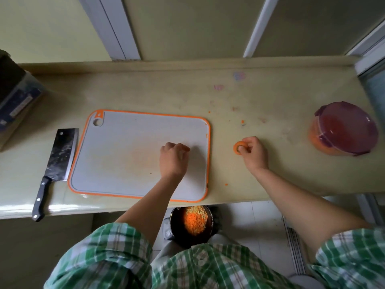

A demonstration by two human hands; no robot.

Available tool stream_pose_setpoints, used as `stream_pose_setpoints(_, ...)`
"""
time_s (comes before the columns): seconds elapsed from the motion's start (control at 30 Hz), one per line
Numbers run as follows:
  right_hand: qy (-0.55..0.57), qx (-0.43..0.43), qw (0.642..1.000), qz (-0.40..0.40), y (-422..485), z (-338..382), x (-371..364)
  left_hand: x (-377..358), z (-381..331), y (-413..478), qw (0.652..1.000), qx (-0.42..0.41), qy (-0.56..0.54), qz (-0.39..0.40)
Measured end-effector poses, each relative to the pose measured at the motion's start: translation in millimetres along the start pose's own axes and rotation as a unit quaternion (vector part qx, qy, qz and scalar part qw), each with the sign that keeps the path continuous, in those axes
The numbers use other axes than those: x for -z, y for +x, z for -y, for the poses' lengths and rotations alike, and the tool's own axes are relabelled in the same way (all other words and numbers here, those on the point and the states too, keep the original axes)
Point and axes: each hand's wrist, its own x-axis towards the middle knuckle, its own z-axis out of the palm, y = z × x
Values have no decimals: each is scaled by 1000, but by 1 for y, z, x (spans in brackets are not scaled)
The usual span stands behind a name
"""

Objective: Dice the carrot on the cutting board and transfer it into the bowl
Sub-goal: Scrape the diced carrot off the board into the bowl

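right hand [253, 153]: pinching carrot stub [238, 148], keep it snug and bring it left
left hand [174, 158]: curled on board [125, 142], can't tell if it's holding bits tbh

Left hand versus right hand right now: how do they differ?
The left hand is over the board, fingers curled; whether it holds anything is unclear. The right hand is off the board, on the counter, gripping a carrot stub. Neither touches the cleaver.

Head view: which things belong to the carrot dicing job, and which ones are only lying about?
For the job: cutting board, knife, carrot piece, bowl.
Lying about: lidded tub, box at the left.
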Motion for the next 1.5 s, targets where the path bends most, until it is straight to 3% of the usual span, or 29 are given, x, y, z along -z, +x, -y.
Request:
stream_pose_setpoints(0.13, -149, 53, 987, -36, 2, 1, 1, 13, 18, -3, 994, 17, 42, -100)
stream_pose_setpoints(0.2, -122, 137, 981, -56, 0, 14, -4, 19, 39, -8, 987, 18, 65, -146)
stream_pose_setpoints(0.3, -75, 269, 960, 35, -10, 42, -28, 21, 68, -25, 976, 116, 105, -154)
stream_pose_setpoints(0.37, -80, 309, 941, 114, -17, 56, -49, 14, 71, -38, 975, 172, 80, -118)
stream_pose_setpoints(0.43, -128, 302, 930, 166, -27, 60, -66, 2, 61, -50, 987, 145, 28, -69)
stream_pose_setpoints(0.5, -161, 307, 922, 170, -37, 52, -75, -12, 46, -60, 998, 53, -21, -23)
stream_pose_setpoints(0.57, -136, 327, 920, 168, -47, 44, -74, -22, 34, -68, 996, -47, -66, 27)
stream_pose_setpoints(0.63, -91, 319, 930, 158, -47, 45, -68, -21, 34, -65, 992, -84, -90, 34)
stream_pose_setpoints(0.73, -83, 288, 943, 142, -36, 51, -65, -11, 55, -46, 999, -19, -40, -23)
stream_pose_setpoints(0.8, -124, 303, 930, 166, -45, 51, -70, -3, 66, -41, 999, 17, -20, -20)
stream_pose_setpoints(0.9, -110, 360, 902, 213, -72, 45, -76, 1, 63, -52, 995, -54, -87, 20)
stream_pose_setpoints(0.97, -91, 368, 901, 211, -70, 45, -75, 4, 66, -58, 993, -85, -80, 10)
stream_pose_setpoints(1.1, -137, 271, 940, 158, -54, 43, -77, 6, 85, -49, 997, 12, 76, -15)
stream_pose_setpoints(1.27, -112, 376, 894, 214, -86, 27, -66, 1, 71, -75, 982, -166, -33, 82)
stream_pose_setpoints(1.33, -101, 345, 913, 192, -67, 32, -62, 2, 72, -69, 986, -157, -10, 56)
stream_pose_setpoints(1.4, -108, 291, 936, 168, -55, 36, -65, 3, 76, -56, 995, -92, 46, 11)
stream_pose_setpoints(1.5, -109, 336, 909, 221, -78, 31, -71, 1, 70, -56, 994, -94, 1, 47)
